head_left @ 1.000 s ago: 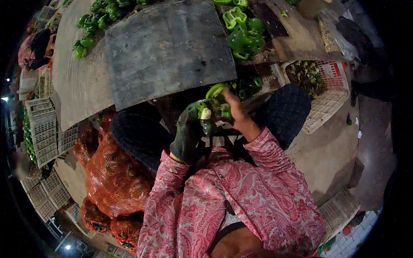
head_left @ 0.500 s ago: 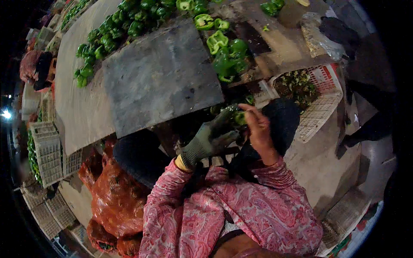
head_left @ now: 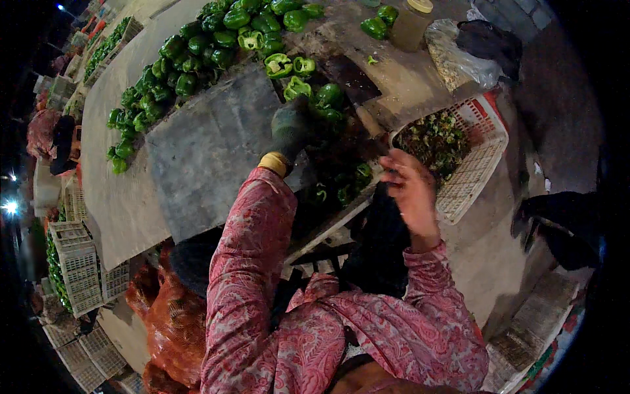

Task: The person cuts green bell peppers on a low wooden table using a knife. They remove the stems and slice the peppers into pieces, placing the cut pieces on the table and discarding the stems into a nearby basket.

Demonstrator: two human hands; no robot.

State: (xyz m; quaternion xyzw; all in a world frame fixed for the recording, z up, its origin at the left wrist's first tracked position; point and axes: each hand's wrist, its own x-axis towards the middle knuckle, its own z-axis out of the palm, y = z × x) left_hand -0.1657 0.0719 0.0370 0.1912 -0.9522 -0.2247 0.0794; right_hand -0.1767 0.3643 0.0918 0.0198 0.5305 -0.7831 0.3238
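My left hand (head_left: pixel 290 128), in a dark green glove, is stretched forward onto a heap of green bell peppers (head_left: pixel 328 98) at the edge of a grey board (head_left: pixel 210 151). Its fingertips are lost among the peppers, some of which are cut open (head_left: pixel 279 64). My right hand (head_left: pixel 410 190) is bare and hovers with curled fingers beside a white and red plastic crate (head_left: pixel 482 154) of dark pepper scraps. Whether it holds anything is unclear. More pepper pieces (head_left: pixel 341 187) lie in the shadow between my hands.
Whole green peppers (head_left: pixel 177 62) are piled along the concrete table (head_left: pixel 115 203). A jar (head_left: pixel 410 23) and a plastic bag (head_left: pixel 459 56) stand at the far end. Orange mesh sacks (head_left: pixel 174 322) and stacked white crates (head_left: pixel 79 269) sit lower left. Another person (head_left: pixel 52 138) is at the far left.
Both hands were together on a pepper near my body. The left hand has since reached forward to the heap and the right has moved apart toward the crate. The view has tilted downward.
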